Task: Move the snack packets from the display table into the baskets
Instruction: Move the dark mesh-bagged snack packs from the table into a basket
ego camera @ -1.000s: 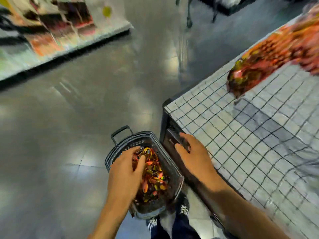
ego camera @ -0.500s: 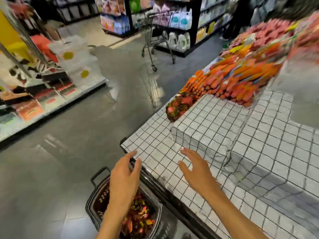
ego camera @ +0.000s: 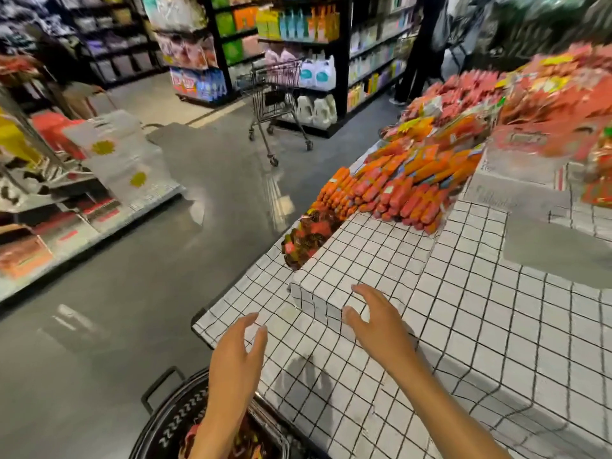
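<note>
Starting at 7 o'clock in the view, the basket (ego camera: 167, 422) stands on the floor tight against the corner of the display table (ego camera: 463, 342), partly filled with bright wrappers (ego camera: 256, 440). Just above it, the left hand (ego camera: 236, 362) hangs over the table's edge with fingers spread and nearly straight, holding nothing. At about 12 o'clock from that hand, well apart from it, a heap of dark snack packets (ego camera: 308, 240) lies in the dip beside a raised, cloth-covered block (ego camera: 364, 260). The right hand (ego camera: 377, 323) hovers at the near end of that block, fingers loosely fanned, also empty. Toward 1 o'clock from it, orange stick packets (ego camera: 397, 190) are stacked in rows at the far end of the block's top. Both sorts look light, crinkly and slick, so I judge a loose pinch would let them slide. The small dark ones seem best scooped as a handful from underneath with curled fingers. The sticks look stiffer along their length and should be gripped across the middle of a bundle rather than by the ends. Their contents may crush, so a hard squeeze seems unwise.
</note>
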